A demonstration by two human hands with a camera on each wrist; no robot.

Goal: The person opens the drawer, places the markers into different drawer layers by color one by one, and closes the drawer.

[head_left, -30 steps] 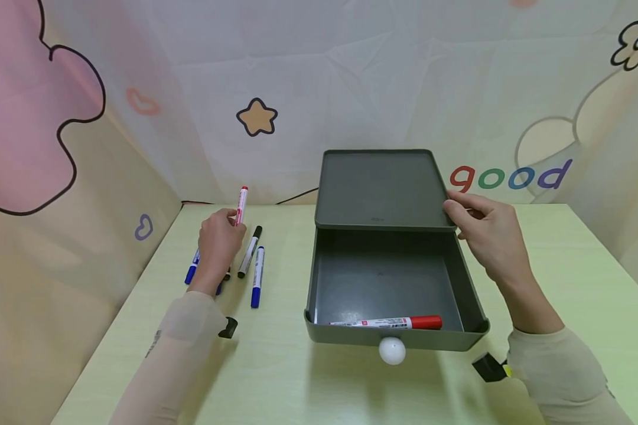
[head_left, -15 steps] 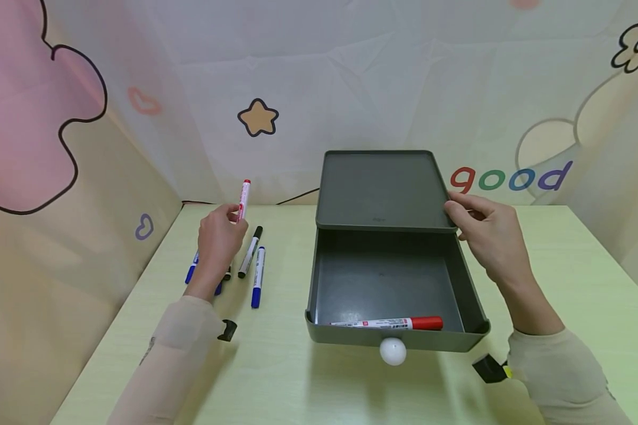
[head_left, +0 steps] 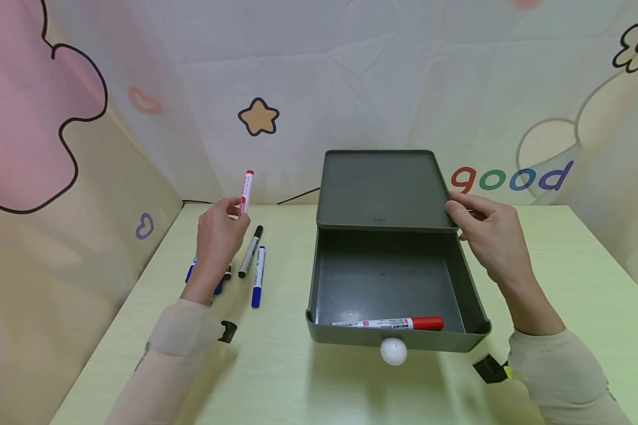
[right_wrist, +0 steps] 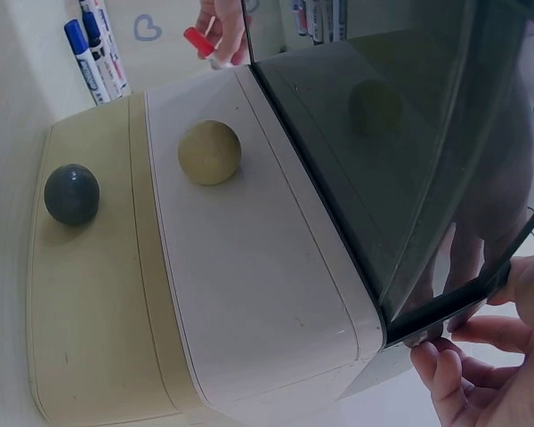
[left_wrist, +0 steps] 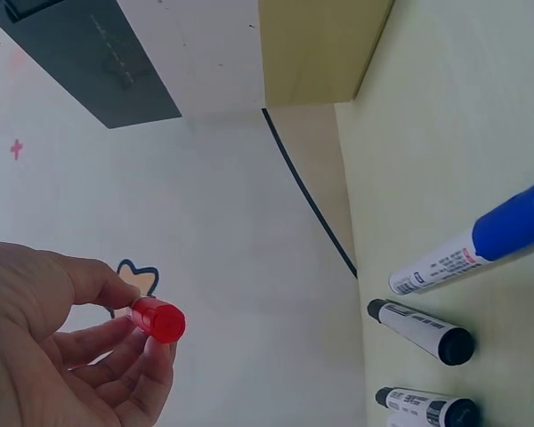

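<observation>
My left hand (head_left: 220,236) pinches a red marker (head_left: 247,192) upright above the table at the left. In the left wrist view its red cap (left_wrist: 165,322) shows between thumb and fingers. Below and beside that hand lie several markers, among them a black one (head_left: 251,252) and a blue one (head_left: 258,277). With thumb and fingers, my right hand (head_left: 491,236) grips the right edge of the drawer cabinet (head_left: 383,189). Its grey top drawer (head_left: 383,277) is pulled out, and another red marker (head_left: 388,323) lies inside near the front wall.
A white knob (head_left: 393,352) sticks out from the grey drawer. Under that drawer, the right wrist view shows a white drawer (right_wrist: 258,258) with a tan knob and a yellow drawer (right_wrist: 89,311) with a dark knob. A printed cloth (head_left: 298,71) hangs behind the table.
My left hand has risen slightly with the red marker, away from the other markers. The right hand stays on the cabinet edge, and the drawer has not moved.
</observation>
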